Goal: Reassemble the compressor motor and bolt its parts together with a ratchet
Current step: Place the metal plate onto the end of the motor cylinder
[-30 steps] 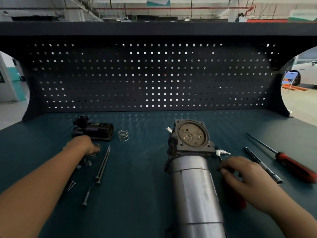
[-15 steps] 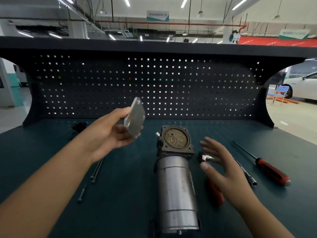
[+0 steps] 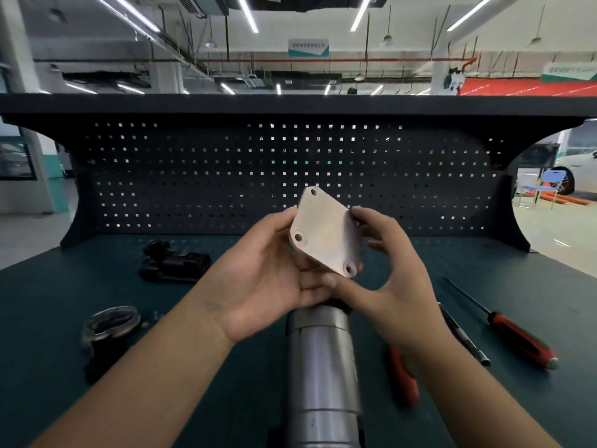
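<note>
Indoors, the motor [image 3: 323,350] lies on a teal bench [image 3: 48,302] backed by pegboard [image 3: 193,176].

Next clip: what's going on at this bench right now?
A person holds a square metal cover plate in both hands. The left hand cups it from below and the right hand pinches its edges, above the head end of the compressor motor lying on the bench. The plate is not seated yet and its visible bolt holes are empty. A red-handled screwdriver lies untouched to the right.
</note>
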Demonstrator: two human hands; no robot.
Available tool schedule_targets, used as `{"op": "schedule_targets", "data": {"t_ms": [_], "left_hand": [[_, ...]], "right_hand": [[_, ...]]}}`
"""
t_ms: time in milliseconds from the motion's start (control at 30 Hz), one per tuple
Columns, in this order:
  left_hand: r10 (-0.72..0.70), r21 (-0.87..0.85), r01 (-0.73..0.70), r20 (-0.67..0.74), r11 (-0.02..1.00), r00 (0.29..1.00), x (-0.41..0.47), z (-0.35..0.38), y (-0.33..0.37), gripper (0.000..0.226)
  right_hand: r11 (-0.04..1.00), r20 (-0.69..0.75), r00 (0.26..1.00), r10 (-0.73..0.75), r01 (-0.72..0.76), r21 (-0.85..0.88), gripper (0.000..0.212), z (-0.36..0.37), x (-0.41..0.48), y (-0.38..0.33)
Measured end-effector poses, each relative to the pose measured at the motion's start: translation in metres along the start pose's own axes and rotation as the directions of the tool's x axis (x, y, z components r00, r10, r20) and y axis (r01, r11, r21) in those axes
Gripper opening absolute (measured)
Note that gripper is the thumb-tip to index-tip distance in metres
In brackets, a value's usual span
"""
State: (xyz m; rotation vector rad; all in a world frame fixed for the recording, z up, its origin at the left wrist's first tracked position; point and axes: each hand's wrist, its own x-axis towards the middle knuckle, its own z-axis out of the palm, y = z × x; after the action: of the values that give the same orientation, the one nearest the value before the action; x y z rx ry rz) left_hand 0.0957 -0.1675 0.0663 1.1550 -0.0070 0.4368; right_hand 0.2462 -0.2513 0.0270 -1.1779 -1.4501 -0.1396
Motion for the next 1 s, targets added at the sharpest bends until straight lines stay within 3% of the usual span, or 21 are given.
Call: {"op": "schedule_targets", "data": {"t_ms": [100,200,333,433,500,633,833,1000], "left_hand": [[0.086,0.033,-0.085,-0.013,0.996,0.996,0.007,-0.003,0.003,0.043],[0.274,0.280,-0.226,-0.146,0.933,0.951,0.011,-0.014,0.001,0.041],[0.446,0.658,-0.233,-0.174,0.716,0.878,0.012,-0.034,-0.009,0.047],[0.444,0.873,-0.132,-0.104,0.469,0.890,0.016,-0.049,-0.018,0.063],[0.432,0.920,-0.078,-0.105,0.384,0.896,0.017,-0.059,-0.026,0.069],[0.464,0.931,-0.054,-0.129,0.361,0.877,0.016,-0.072,-0.040,0.067],[0.472,0.882,-0.131,-0.112,0.453,0.875,0.014,-0.081,-0.047,0.065],[0.445,0.889,-0.135,-0.083,0.437,0.892,0.014,-0.085,-0.042,0.068]], "right_hand": [[0.998,0.039,0.999,0.000,-0.002,0.056,0.081,-0.003,0.012,0.006],[0.999,0.098,0.995,-0.008,0.004,0.049,0.082,-0.008,0.020,0.019],[0.993,0.151,0.988,0.036,-0.052,0.104,0.078,-0.013,0.019,0.042],[0.987,0.190,0.979,0.079,-0.104,0.126,0.079,-0.012,0.014,0.059],[0.982,0.206,0.974,0.098,-0.129,0.142,0.078,-0.011,0.011,0.068],[0.977,0.239,0.964,0.118,-0.156,0.148,0.083,-0.008,0.000,0.079],[0.965,0.203,0.971,0.125,-0.167,0.204,0.084,0.004,-0.009,0.081],[0.939,0.213,0.966,0.150,-0.207,0.276,0.087,0.009,-0.013,0.084]]}}
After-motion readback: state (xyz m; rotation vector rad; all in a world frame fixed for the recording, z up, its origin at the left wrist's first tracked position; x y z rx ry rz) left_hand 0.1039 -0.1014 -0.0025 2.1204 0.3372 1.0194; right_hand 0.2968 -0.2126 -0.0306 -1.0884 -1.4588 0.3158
